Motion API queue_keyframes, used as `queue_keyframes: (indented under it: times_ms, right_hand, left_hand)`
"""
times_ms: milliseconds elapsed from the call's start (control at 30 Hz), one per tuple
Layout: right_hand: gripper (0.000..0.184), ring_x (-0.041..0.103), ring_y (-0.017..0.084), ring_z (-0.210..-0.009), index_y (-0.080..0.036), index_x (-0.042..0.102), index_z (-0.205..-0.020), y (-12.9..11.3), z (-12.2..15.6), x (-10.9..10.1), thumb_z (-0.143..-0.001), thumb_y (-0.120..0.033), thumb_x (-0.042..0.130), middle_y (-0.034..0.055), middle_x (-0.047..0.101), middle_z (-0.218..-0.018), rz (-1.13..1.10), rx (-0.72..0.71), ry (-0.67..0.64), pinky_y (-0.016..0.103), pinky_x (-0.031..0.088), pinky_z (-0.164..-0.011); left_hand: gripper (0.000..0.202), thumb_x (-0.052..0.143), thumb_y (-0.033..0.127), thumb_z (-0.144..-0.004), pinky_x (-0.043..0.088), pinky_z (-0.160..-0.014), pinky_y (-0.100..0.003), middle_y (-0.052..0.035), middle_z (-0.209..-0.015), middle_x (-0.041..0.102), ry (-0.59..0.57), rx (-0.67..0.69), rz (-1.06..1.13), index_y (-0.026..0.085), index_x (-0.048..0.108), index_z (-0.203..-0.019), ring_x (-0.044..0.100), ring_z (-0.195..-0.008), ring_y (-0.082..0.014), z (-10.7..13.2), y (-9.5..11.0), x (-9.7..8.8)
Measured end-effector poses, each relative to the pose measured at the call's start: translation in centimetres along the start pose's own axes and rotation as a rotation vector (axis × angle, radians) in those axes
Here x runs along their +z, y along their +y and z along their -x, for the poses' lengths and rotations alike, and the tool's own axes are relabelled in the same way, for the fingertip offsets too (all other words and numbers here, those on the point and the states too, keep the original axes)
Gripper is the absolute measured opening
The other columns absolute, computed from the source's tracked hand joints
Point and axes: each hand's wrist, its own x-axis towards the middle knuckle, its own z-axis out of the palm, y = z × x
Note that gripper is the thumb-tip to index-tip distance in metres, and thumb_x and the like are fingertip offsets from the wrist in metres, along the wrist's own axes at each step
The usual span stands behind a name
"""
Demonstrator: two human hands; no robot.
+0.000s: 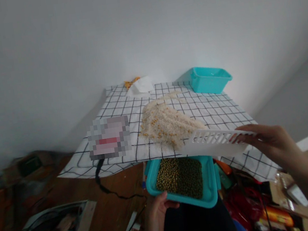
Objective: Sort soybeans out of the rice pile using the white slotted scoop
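My left hand (160,214) is closed on the near rim of a teal plastic tub (209,184), held just below the table's front edge. Tan beans (168,176) fill its left part and dark green beans (190,179) its right. My right hand (263,138) pinches the end of a white slotted plastic strip (217,139). The strip's far end touches the front right of a heap of pale grain (166,121), which has yellow-orange bits scattered through it. The strip's exact kind cannot be told.
A second teal tub (209,81) stands at the table's back right. White paper or cloth (141,86) lies at the back left. A pixelated pinkish object (109,137) with a dark strap (100,174) sits at left. A checked cloth (129,145) covers the table. Clutter (246,198) lies below.
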Motion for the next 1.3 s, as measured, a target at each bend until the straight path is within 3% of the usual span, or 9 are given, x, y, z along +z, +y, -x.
queue_keyframes:
  times_ms: [233,400,600,833,1000,1167,1300]
  right_hand:
    - [0.020,0.078,0.024,-0.079,-0.026,0.080,-0.094,-2.3,-2.2,3.9,-0.093,-0.034,0.062,0.0045,0.082,-0.090,0.059,-0.180,0.036,0.032,0.063,-0.072]
    - [0.022,0.079,0.026,-0.084,-0.026,0.079,-0.093,-2.1,-3.9,6.5,-0.095,-0.037,0.060,0.0052,0.082,-0.093,0.067,-0.218,0.175,0.034,0.063,-0.074]
    - [0.029,0.078,0.026,-0.079,-0.025,0.079,-0.094,-0.7,-5.7,7.5,-0.096,-0.043,0.057,0.0067,0.082,-0.095,0.125,-0.181,0.285,0.035,0.062,-0.070]
    - [0.028,0.078,0.026,-0.087,-0.025,0.079,-0.097,0.6,-7.8,8.4,-0.096,-0.042,0.057,0.0073,0.081,-0.099,0.135,-0.211,0.297,0.038,0.062,-0.078]
    - [0.028,0.078,0.027,-0.088,-0.023,0.079,-0.097,0.8,-8.4,8.2,-0.096,-0.039,0.057,0.0078,0.081,-0.099,0.109,-0.201,0.284,0.040,0.062,-0.080]
    - [0.025,0.077,0.026,-0.084,-0.022,0.078,-0.100,1.1,-7.7,5.8,-0.093,-0.038,0.061,0.0065,0.082,-0.094,0.066,-0.152,0.281,0.037,0.061,-0.076]
    - [0.025,0.075,0.025,-0.083,-0.021,0.079,-0.101,1.5,-7.5,3.8,-0.090,-0.039,0.065,0.0076,0.081,-0.096,0.036,-0.054,0.383,0.034,0.057,-0.073]
  left_hand:
    - [0.028,0.089,0.037,-0.060,0.062,-0.047,-0.033,-0.0011,-0.075,0.078,0.008,0.045,0.026,0.019,0.072,-0.074,0.071,-0.065,-0.0221,-0.2,-0.5,-0.1]
    - [0.032,0.092,0.038,-0.053,0.060,-0.043,-0.031,-0.0030,-0.075,0.079,0.018,0.029,0.033,0.020,0.071,-0.070,0.072,-0.060,-0.0222,-0.7,-0.7,-0.2]
    - [0.035,0.093,0.038,-0.048,0.060,-0.043,-0.034,-0.0013,-0.058,0.073,0.026,0.010,0.025,0.020,0.073,-0.070,0.072,-0.057,-0.0263,-1.2,-1.0,-0.4]
    - [0.029,0.090,0.029,-0.051,0.057,-0.039,-0.031,-0.0031,-0.059,0.074,0.036,0.004,0.034,0.020,0.073,-0.072,0.071,-0.054,-0.0259,-1.1,-0.7,-0.1]
    - [0.028,0.089,0.029,-0.050,0.057,-0.039,-0.031,-0.0030,-0.056,0.073,0.023,-0.009,0.026,0.019,0.072,-0.070,0.072,-0.053,-0.0263,-1.0,-0.5,0.0]
    - [0.028,0.089,0.031,-0.051,0.059,-0.041,-0.032,-0.0035,-0.059,0.073,0.005,-0.028,0.029,0.019,0.072,-0.070,0.075,-0.058,-0.0272,-1.1,-0.8,-0.4]
    - [0.040,0.088,0.031,-0.052,0.060,-0.042,-0.032,-0.0024,-0.065,0.075,0.010,-0.020,0.050,0.019,0.074,-0.088,0.074,-0.060,-0.0268,-1.2,-1.2,-0.5]
